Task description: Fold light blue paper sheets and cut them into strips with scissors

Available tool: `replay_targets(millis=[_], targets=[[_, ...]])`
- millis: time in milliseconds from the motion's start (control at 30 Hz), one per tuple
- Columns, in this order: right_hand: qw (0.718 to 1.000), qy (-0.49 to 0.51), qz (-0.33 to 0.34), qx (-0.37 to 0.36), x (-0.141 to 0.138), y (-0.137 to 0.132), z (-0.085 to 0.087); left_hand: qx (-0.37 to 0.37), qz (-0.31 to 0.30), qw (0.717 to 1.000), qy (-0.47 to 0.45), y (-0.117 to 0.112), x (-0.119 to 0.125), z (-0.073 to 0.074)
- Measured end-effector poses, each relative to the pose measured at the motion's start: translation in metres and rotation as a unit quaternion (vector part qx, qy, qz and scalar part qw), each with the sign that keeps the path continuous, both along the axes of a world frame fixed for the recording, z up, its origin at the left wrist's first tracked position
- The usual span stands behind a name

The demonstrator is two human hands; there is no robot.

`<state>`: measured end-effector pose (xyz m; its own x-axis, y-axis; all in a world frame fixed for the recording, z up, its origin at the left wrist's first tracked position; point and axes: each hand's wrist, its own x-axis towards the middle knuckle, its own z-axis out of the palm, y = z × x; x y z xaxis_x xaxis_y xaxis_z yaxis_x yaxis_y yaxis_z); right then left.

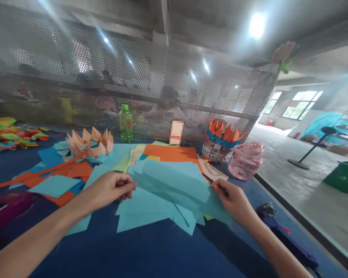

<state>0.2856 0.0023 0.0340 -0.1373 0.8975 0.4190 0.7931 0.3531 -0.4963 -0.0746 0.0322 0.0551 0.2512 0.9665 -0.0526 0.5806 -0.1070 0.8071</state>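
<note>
Turquoise paper [171,183], creased into long soft folds, sits above loose sheets [145,212] on the blue tabletop [150,251]; the fingers of my left hand [110,189] and right hand [233,202] pinch it narrowly at opposite edges.

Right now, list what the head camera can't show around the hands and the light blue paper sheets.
Head view:
Small tool in the right hand: fingers hide most of it.
People behind the perforated metal screen: blurred by the mesh.
Dark blue object at lower right: too blurred to identify.
Magenta item: cut off by the left edge.
</note>
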Motion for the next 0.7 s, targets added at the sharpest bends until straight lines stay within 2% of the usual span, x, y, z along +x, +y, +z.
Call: replay_targets(millis=[133, 300, 367, 500, 567, 700], targets=[[0.998, 0.053, 0.014, 0.003, -0.009, -0.002, -0.004, -0.061, -0.027, 0.997, -0.044, -0.006, 0.010, -0.007], [0.997, 0.064, 0.028, 0.041, -0.024, -0.012, -0.006, -0.152, -0.055, 0.970, -0.181, -0.021, 0.022, -0.003], [0.995, 0.051, 0.039, 0.073, -0.029, -0.017, -0.005, -0.167, -0.062, 0.955, -0.239, -0.023, 0.024, 0.000], [0.987, 0.014, 0.062, 0.150, -0.034, -0.023, -0.004, -0.192, -0.033, 0.919, -0.344, -0.022, 0.025, -0.001], [0.981, 0.000, 0.071, 0.179, -0.035, -0.024, -0.003, -0.202, -0.030, 0.906, -0.370, -0.021, 0.025, -0.004], [0.974, -0.016, 0.086, 0.209, -0.037, -0.026, -0.002, -0.201, -0.031, 0.901, -0.383, -0.020, 0.026, -0.007]])
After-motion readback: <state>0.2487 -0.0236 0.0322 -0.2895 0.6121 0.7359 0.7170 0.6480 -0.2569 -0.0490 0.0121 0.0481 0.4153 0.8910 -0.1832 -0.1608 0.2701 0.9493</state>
